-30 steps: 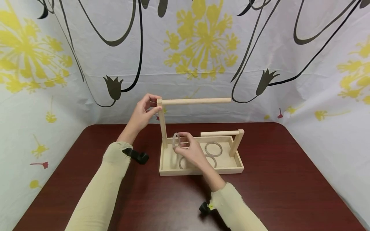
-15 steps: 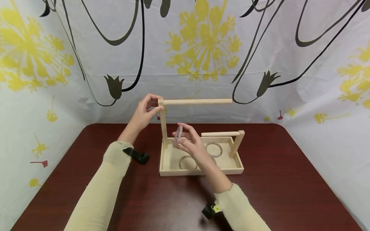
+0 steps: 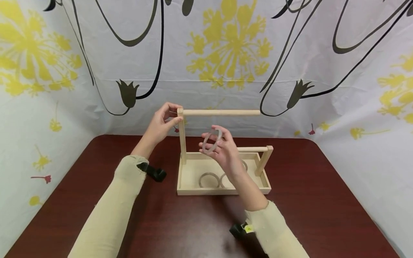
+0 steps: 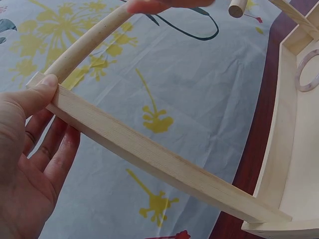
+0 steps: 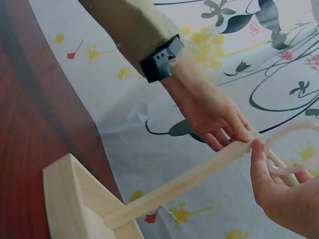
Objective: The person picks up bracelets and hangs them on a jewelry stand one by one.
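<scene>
My left hand (image 3: 159,123) grips the top of the tall wooden post (image 3: 182,139), thumb on the near side, where the long dowel (image 3: 222,113) joins it. In the left wrist view the thumb (image 4: 48,84) presses that corner, with the fingers behind. My right hand (image 3: 228,154) pinches a pale translucent bangle (image 3: 205,144) between thumb and fingers. It is raised above the wooden tray (image 3: 206,192), below the long dowel in the head view. Two more bangles lie in the tray, the left one (image 3: 200,180) in full sight. A third (image 3: 246,165) is partly hidden by the right hand.
A shorter dowel (image 3: 253,149) on a low post (image 3: 265,159) rises at the tray's right end. The dark red table (image 3: 155,222) lies under the tray. A patterned cloth (image 3: 206,93) hangs behind it.
My right hand has moved up and to the right with the bangle, away from the tray's left part, and the bangle has turned in its fingers. The left hand keeps its hold on the post.
</scene>
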### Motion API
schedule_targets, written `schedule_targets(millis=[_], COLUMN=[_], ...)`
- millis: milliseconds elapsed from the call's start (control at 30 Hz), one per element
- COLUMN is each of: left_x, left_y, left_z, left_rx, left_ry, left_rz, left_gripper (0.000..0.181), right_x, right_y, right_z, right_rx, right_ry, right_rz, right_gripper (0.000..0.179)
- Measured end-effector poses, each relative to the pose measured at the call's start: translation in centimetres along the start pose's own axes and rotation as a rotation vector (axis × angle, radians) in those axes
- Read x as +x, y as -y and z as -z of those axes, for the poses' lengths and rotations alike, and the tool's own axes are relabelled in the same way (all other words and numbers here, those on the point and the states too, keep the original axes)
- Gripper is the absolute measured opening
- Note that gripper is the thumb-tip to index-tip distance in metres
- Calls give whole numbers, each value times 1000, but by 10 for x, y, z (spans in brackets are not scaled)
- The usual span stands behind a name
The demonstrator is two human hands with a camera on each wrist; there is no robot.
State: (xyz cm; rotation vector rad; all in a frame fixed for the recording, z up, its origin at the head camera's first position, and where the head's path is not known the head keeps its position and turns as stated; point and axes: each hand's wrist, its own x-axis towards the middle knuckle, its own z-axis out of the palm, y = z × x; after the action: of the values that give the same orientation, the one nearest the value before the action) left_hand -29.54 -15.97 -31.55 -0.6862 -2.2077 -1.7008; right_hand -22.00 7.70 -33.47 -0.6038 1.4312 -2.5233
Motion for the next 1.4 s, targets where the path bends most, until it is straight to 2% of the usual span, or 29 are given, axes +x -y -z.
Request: schedule_targets(millis=[400,700,867,1033,1167,1400], left_x=[-1,-5,3,8,7,2], left_y=[-2,2,-2,-4,-4,-3], left_z=[1,-4,-7,-4,-2,-1], left_rx=[-22,-17,-19,-10,-2,-17], left_ry=[2,16,43,28,27,8], left_rz=[18,43,40,25,28,23], left_gripper=[29,29,31,30,31,29], right_x=[1,-1,0,3,3,-1], right_y=[31,40,48,54,60,68], right_z=[20,46,59,67,73,73], right_rx=[-114,-132,-145,-167,-147,-268], right_ry=[-146,-229,-265,-266,-333,-400], right_rz=[111,90,135,183,211,240], right_gripper=[42,39,36,38,36,37])
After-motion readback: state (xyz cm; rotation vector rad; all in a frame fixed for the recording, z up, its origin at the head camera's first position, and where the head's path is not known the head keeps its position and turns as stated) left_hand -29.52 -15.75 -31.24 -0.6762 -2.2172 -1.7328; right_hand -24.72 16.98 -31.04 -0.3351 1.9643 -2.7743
